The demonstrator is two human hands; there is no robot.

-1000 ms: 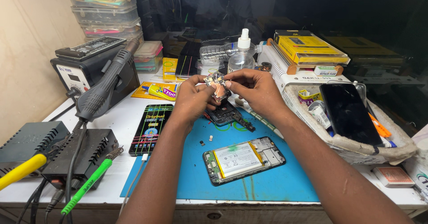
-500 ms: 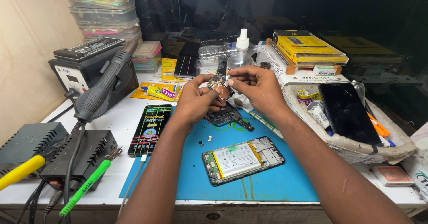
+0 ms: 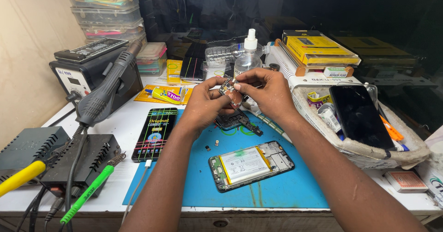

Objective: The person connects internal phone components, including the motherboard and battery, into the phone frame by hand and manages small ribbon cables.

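My left hand (image 3: 206,104) and my right hand (image 3: 266,91) are raised together over the blue work mat (image 3: 286,186), both pinching a small phone circuit board (image 3: 229,90) between the fingertips. Below them on the mat lies an opened phone (image 3: 250,165) with its back off and a pale battery showing. A dark phone part (image 3: 234,120) sits on the mat right under my hands, and two tiny loose parts (image 3: 212,145) lie just left of the opened phone.
A hot-air station (image 3: 92,75) with its wand stands at left, soldering gear (image 3: 55,160) in front of it. A boxed phone screen (image 3: 155,133) lies beside the mat. A white-capped bottle (image 3: 249,52), stacked plastic boxes (image 3: 107,10) and a cloth tray holding a black phone (image 3: 360,116) surround the mat.
My hands have shifted slightly and turned the small board between the fingers; everything else on the bench stays put.
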